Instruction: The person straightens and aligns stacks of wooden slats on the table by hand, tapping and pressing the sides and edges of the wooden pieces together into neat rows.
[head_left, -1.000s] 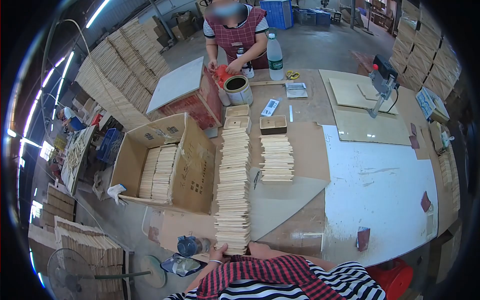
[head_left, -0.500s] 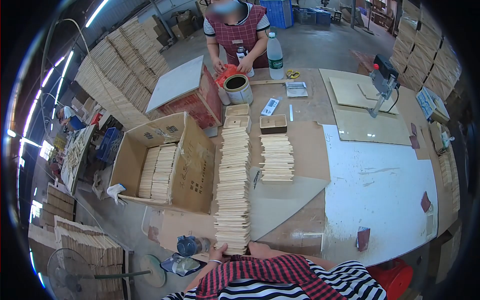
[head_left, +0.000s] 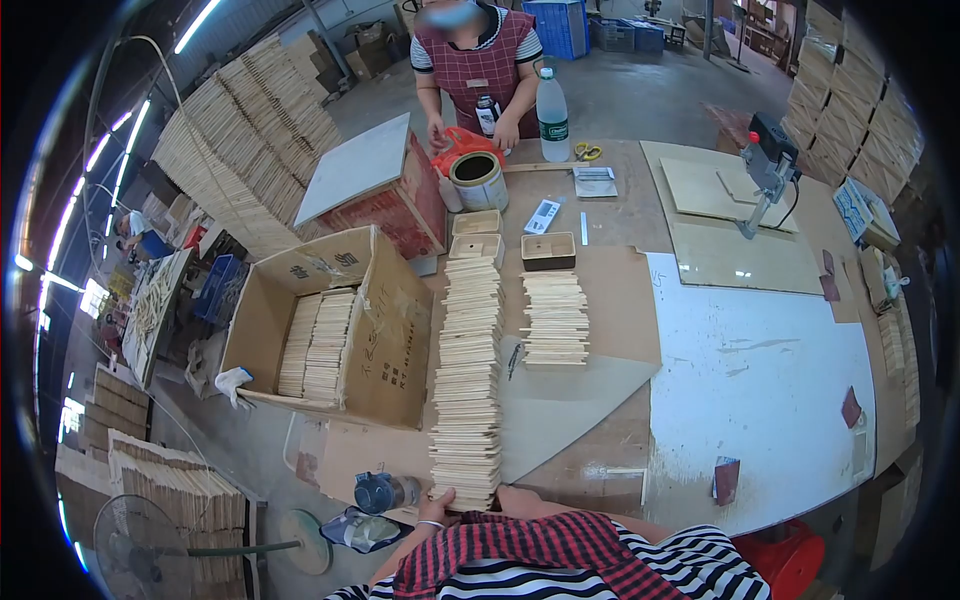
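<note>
A long row of thin wooden pieces (head_left: 466, 380) runs up the table in front of me. At its near end my left hand (head_left: 437, 506) touches the left side, thumb against the wood; the rest of its fingers are hidden. My right hand (head_left: 516, 501) lies against the right side of the same end, its fingers mostly out of sight. A shorter row of wooden pieces (head_left: 555, 318) lies to the right. Small wooden boxes (head_left: 548, 250) stand beyond both rows. An open cardboard box (head_left: 385, 345) holding more wooden pieces is on the left.
Across the table a person (head_left: 478, 70) stands near a red bag (head_left: 462, 143), an open can (head_left: 479, 181) and a water bottle (head_left: 552, 115). A dark jar (head_left: 376, 492) is at the near left. A drill-like machine (head_left: 768, 165) stands on boards at the right.
The other person's hands have moved apart and lower around the red bag. The view has shifted very slightly. My hands remain at the near end of the long row.
</note>
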